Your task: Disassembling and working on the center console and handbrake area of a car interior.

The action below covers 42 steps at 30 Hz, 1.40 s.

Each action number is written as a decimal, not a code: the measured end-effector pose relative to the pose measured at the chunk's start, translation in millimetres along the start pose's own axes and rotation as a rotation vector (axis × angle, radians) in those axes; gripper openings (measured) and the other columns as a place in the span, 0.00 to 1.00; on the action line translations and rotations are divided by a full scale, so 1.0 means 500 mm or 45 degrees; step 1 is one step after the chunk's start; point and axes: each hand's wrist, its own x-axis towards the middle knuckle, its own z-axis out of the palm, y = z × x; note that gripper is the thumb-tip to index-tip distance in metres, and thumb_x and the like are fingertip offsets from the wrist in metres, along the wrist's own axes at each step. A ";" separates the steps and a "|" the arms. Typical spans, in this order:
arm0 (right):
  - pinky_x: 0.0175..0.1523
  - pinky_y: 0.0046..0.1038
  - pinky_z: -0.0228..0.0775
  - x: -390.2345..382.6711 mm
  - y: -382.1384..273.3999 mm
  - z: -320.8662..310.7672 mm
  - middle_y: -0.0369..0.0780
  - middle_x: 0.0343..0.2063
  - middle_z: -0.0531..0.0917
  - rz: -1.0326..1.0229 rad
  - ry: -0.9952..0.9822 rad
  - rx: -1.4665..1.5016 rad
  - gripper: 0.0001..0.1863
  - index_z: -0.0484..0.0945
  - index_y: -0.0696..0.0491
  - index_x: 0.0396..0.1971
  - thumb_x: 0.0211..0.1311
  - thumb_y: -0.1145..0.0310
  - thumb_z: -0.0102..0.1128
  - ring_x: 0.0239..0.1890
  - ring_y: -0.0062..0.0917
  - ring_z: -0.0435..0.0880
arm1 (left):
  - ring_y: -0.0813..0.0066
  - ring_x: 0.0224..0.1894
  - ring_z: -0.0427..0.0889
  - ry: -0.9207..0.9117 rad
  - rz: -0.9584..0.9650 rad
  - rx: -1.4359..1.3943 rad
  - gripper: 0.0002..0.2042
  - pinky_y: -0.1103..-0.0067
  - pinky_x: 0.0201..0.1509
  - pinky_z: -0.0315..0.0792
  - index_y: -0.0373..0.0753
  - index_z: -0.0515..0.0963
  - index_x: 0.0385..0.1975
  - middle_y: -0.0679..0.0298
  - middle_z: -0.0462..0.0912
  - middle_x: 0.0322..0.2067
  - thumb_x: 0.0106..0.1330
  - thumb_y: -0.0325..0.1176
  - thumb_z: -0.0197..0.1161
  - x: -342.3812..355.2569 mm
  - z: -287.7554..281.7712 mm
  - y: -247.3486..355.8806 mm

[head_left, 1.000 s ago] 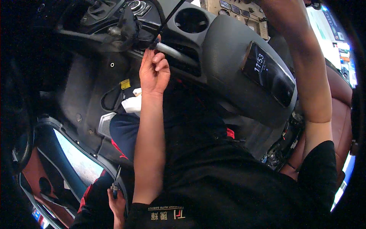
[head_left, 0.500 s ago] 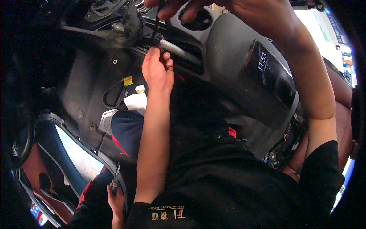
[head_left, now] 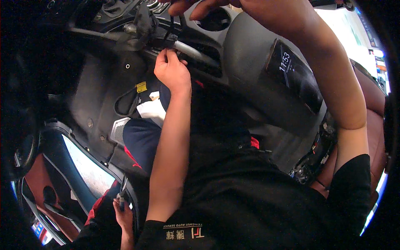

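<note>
Beside the centre console, my left hand (head_left: 174, 76) pinches the lower part of a thin black strip that looks like a cable tie (head_left: 171, 26). My right hand (head_left: 259, 10) reaches over from the right, partly cut off by the top edge, its fingertips closed on the strip's upper end. Between the hands, the strip runs by the dark sleeved end of a bare silver lever (head_left: 189, 49). A dark, crumpled gaiter (head_left: 143, 26) is bunched just left of that lever. My left fingers hide the strip's lower end.
A lit phone (head_left: 293, 77) lies on the black armrest (head_left: 246, 46), under my right forearm. A cup holder (head_left: 214, 21) is ahead. At lower left, another person's hand (head_left: 123, 218) holds a plier-like tool (head_left: 122, 193). White paper (head_left: 151, 111) lies beside my leg.
My left fingers have closed in more under the lever's sleeved end, the ring and little fingers now tucked. My right hand has shifted slightly up and left. The other person's tool has turned more upright.
</note>
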 end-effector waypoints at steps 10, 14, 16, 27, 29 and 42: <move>0.47 0.26 0.77 -0.008 -0.010 0.002 0.46 0.39 0.81 -0.066 -0.028 -0.036 0.16 0.72 0.60 0.42 0.75 0.60 0.44 0.41 0.26 0.83 | 0.76 0.27 0.73 0.047 0.262 0.195 0.10 0.79 0.33 0.67 0.28 0.78 0.32 0.62 0.79 0.25 0.62 0.31 0.56 0.018 -0.006 -0.018; 0.46 0.25 0.77 -0.005 -0.020 0.011 0.44 0.38 0.80 0.040 -0.023 -0.053 0.16 0.72 0.59 0.42 0.75 0.61 0.44 0.40 0.25 0.83 | 0.73 0.29 0.75 -0.016 0.227 0.211 0.10 0.77 0.39 0.68 0.27 0.78 0.30 0.61 0.80 0.26 0.63 0.30 0.57 0.025 -0.021 -0.020; 0.46 0.25 0.77 0.005 0.018 -0.001 0.44 0.38 0.80 -0.085 -0.105 0.005 0.15 0.72 0.59 0.42 0.75 0.61 0.44 0.39 0.24 0.83 | 0.74 0.29 0.75 -0.059 0.131 0.245 0.10 0.78 0.37 0.69 0.28 0.78 0.32 0.62 0.80 0.28 0.64 0.30 0.57 0.028 -0.032 -0.031; 0.45 0.25 0.77 -0.021 0.011 0.004 0.44 0.37 0.80 -0.135 0.026 0.090 0.14 0.72 0.59 0.42 0.74 0.62 0.44 0.38 0.23 0.82 | 0.80 0.33 0.76 -0.613 -0.311 -0.740 0.09 0.84 0.28 0.66 0.40 0.74 0.47 0.69 0.78 0.35 0.70 0.33 0.58 0.051 -0.074 0.000; 0.44 0.24 0.77 -0.015 0.025 -0.004 0.44 0.37 0.80 0.041 0.075 0.249 0.14 0.71 0.60 0.43 0.74 0.63 0.44 0.37 0.24 0.82 | 0.81 0.32 0.75 -0.702 -0.403 -0.877 0.10 0.84 0.28 0.65 0.41 0.74 0.48 0.68 0.80 0.38 0.71 0.34 0.57 0.051 -0.065 0.005; 0.40 0.23 0.77 -0.042 -0.006 0.013 0.43 0.32 0.80 -0.237 -0.109 -0.063 0.13 0.72 0.60 0.37 0.72 0.64 0.48 0.32 0.22 0.81 | 0.81 0.32 0.70 -0.842 -0.620 -1.271 0.08 0.84 0.29 0.65 0.40 0.76 0.42 0.69 0.77 0.34 0.71 0.36 0.57 0.075 -0.079 -0.038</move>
